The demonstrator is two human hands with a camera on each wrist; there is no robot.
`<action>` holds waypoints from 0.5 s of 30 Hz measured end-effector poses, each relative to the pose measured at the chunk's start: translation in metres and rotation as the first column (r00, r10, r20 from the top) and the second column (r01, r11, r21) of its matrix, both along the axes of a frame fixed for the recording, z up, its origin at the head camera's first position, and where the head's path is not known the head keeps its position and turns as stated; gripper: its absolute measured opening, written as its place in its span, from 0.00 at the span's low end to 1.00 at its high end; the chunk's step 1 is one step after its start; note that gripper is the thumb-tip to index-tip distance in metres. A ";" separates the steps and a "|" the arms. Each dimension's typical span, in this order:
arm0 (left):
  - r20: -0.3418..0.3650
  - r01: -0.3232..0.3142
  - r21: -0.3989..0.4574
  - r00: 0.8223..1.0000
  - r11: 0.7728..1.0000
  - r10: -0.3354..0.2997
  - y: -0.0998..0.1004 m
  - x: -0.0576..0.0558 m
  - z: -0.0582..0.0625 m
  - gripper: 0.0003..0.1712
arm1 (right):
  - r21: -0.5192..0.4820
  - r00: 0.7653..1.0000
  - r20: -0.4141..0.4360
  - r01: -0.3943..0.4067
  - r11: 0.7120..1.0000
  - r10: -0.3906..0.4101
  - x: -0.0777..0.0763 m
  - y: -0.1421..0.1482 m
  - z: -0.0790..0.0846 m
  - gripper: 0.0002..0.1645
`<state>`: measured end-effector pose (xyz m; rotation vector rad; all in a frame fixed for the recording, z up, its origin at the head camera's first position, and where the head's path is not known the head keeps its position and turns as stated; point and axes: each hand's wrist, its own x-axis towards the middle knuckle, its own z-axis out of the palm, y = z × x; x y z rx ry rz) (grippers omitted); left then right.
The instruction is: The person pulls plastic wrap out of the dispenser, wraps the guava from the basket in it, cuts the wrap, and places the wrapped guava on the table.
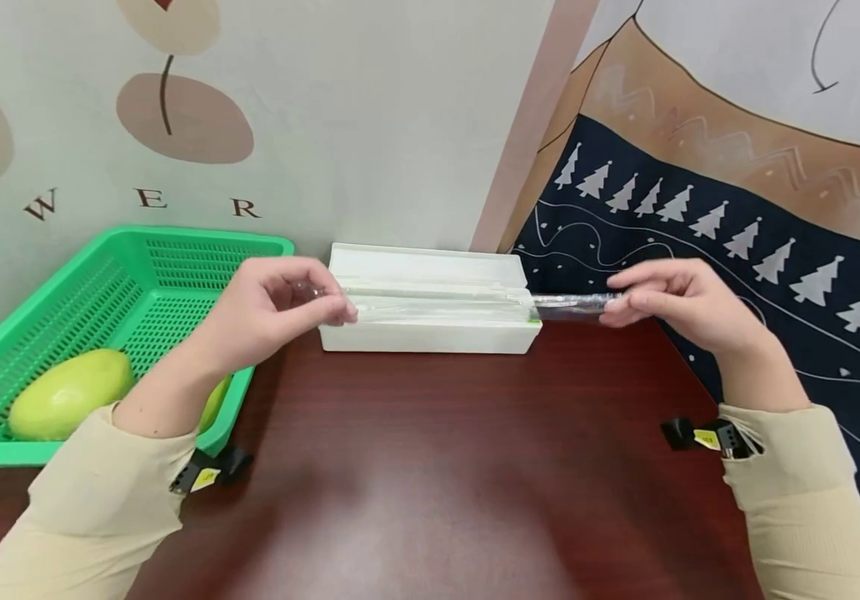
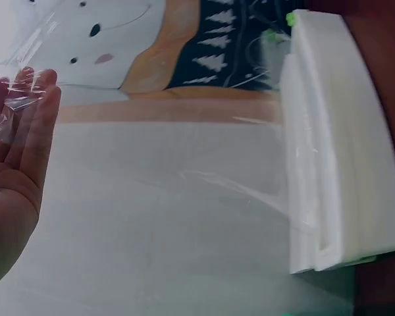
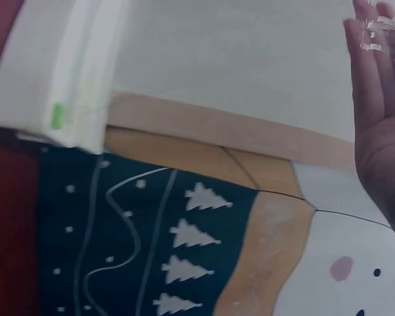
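A white cling film dispenser (image 1: 430,338) lies lengthwise at the back of the table, a small green piece at its right end. Clear cling film (image 1: 572,306) stretches between the two hands, above and in front of the dispenser. My left hand (image 1: 268,308) pinches one corner between thumb and fingers, left of the dispenser. Off its right end, my right hand (image 1: 688,302) pinches the other corner. In the left wrist view, the sheet runs from the raised left hand (image 2: 20,145) to the dispenser (image 2: 355,145). The right hand (image 3: 382,99) shows bunched film at its fingertips.
A green plastic basket (image 1: 265,242) stands at the left, partly behind the left forearm. Inside are a yellow-green mango-like fruit (image 1: 73,396) and another, mostly hidden. The dark red wooden table (image 1: 430,467) meets a patterned wall covering (image 1: 400,125) behind and at the right.
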<state>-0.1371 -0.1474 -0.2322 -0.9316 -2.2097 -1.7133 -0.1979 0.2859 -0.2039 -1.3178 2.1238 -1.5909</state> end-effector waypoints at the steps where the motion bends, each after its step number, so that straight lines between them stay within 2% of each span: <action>1: 0.005 0.027 0.002 1.000 1.000 -0.027 0.000 0.001 -0.004 0.07 | 0.011 0.999 0.006 -0.034 0.999 0.034 0.001 0.001 -0.005 0.21; 3: 0.015 0.063 -0.018 0.998 0.998 -0.062 -0.001 0.004 -0.012 0.06 | 0.034 0.995 0.029 -0.098 0.995 0.097 0.003 0.003 -0.014 0.21; 6: 0.038 0.103 -0.064 0.994 0.993 -0.101 -0.002 0.010 -0.025 0.06 | 0.087 0.988 0.060 -0.150 0.985 0.145 0.008 0.004 -0.028 0.21; 11: 0.095 0.168 -0.135 0.983 0.977 -0.156 -0.003 0.020 -0.049 0.07 | 0.138 0.962 0.102 -0.265 0.954 0.253 0.015 0.003 -0.047 0.24; 15: 0.171 0.228 -0.157 0.965 0.961 -0.201 -0.003 0.024 -0.069 0.06 | 0.190 0.948 0.168 -0.301 0.934 0.272 0.022 0.003 -0.062 0.25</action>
